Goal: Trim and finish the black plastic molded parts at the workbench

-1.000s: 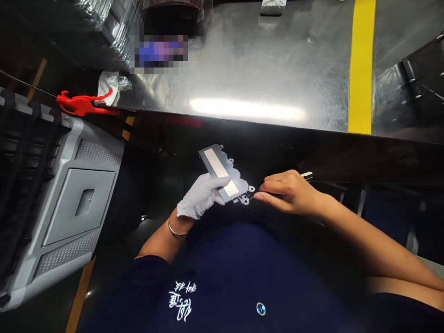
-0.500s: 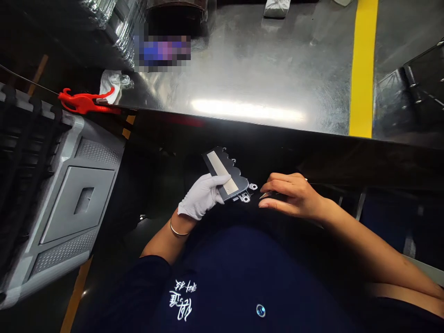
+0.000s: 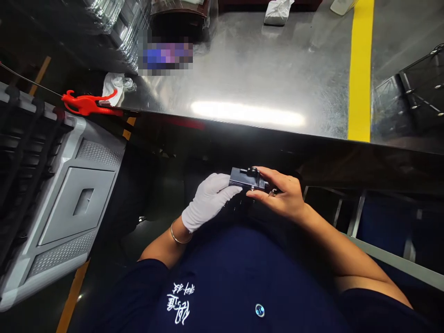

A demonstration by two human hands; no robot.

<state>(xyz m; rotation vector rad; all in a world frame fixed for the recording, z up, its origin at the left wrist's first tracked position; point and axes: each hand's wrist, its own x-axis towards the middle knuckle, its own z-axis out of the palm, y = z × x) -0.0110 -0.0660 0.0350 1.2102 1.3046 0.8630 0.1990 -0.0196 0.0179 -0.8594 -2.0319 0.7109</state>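
My left hand [image 3: 209,200], in a white glove, grips the left end of a small flat grey metal part [image 3: 243,179] held in front of my body. The part lies nearly edge-on to the camera, so its face is hidden. My bare right hand [image 3: 279,194] has its fingers on the part's right end, thumb below and fingers over the top. A ring shows on one finger. Whether a small tool is still in my right hand I cannot tell.
A shiny metal table [image 3: 263,78] with a yellow stripe [image 3: 360,69] stretches ahead behind a dark edge. A grey plastic crate [image 3: 65,208] stands at my left, a red clamp [image 3: 86,104] and a white cloth [image 3: 114,85] beyond it. Another cloth [image 3: 277,11] lies far off.
The part has turned from face-up to nearly edge-on and moved right. My right hand, which hovered beside it with a thin tool, has closed onto its right end.
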